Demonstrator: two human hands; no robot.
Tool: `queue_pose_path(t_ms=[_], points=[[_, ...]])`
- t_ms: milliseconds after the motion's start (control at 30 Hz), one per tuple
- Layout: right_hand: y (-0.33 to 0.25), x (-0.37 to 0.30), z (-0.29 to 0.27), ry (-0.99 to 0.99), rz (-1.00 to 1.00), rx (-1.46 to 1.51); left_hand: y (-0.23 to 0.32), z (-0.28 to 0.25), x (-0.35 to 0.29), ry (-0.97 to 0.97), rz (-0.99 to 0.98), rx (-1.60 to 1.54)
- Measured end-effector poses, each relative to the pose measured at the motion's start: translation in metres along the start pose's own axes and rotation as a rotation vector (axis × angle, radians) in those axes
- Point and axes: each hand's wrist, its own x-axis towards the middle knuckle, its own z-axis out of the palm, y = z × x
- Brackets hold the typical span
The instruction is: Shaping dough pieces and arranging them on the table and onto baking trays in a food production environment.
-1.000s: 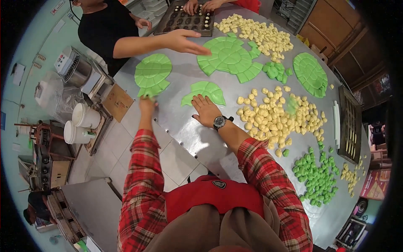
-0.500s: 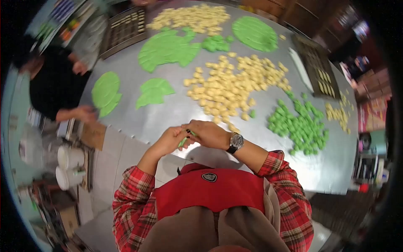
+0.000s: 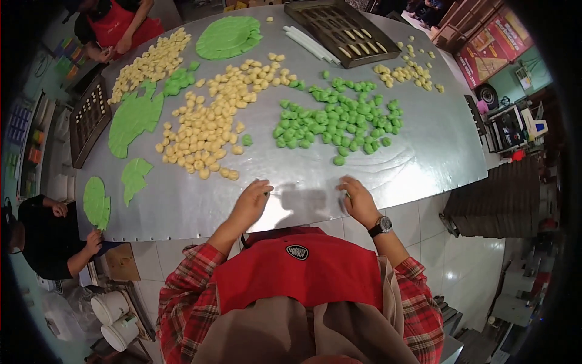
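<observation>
My two hands are apart over the near edge of the metal table (image 3: 418, 151). My left hand (image 3: 250, 203) is curled with its fingers closed; something small and dark green shows at the fingertips, too small to name. To the right, my right hand (image 3: 360, 205) is bent closed around a small bit of green dough, mostly hidden. Beyond it lies a spread of green dough balls (image 3: 327, 118), with one ball (image 3: 339, 161) nearest to me. Left of these lie many yellow dough balls (image 3: 203, 133), a heap that reaches toward my left hand.
Flattened green dough sheets (image 3: 136, 121) lie at the left, another sheet (image 3: 229, 37) at the back. A dark moulded tray (image 3: 342, 36) with pale pieces stands at the back beside white rods (image 3: 310, 45). One co-worker (image 3: 45, 233) touches a sheet at left; another (image 3: 118, 30) stands at back left.
My hands were together around a piece of green dough and are now apart, the right one moved rightward. The view has turned to the right, bringing the green balls ahead of me.
</observation>
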Motion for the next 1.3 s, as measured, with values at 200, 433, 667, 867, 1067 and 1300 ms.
queue_pose_path(t_ms=[200,433,667,867,1067,1300], points=[[0.004,-0.005,0.07,-0.235,-0.295,-0.159,-0.002,0.076,0.048,0.061,0.519,1.084],[0.043,0.016,0.056,-0.163,-0.206,-0.22,-0.026,0.046,0.047,0.413,0.408,1.098],[0.023,0.04,0.08,-0.177,-0.416,-0.157,-0.014,0.09,0.066,0.198,0.581,0.944],[0.043,-0.014,0.038,-0.052,-0.343,-0.184,0.004,0.058,0.01,0.317,0.243,0.889],[0.148,-0.04,-0.009,0.061,0.403,0.178,0.03,0.113,0.056,0.199,0.446,0.152],[0.173,-0.045,-0.043,0.361,0.196,0.023,0.053,-0.014,0.117,0.714,0.387,1.091]])
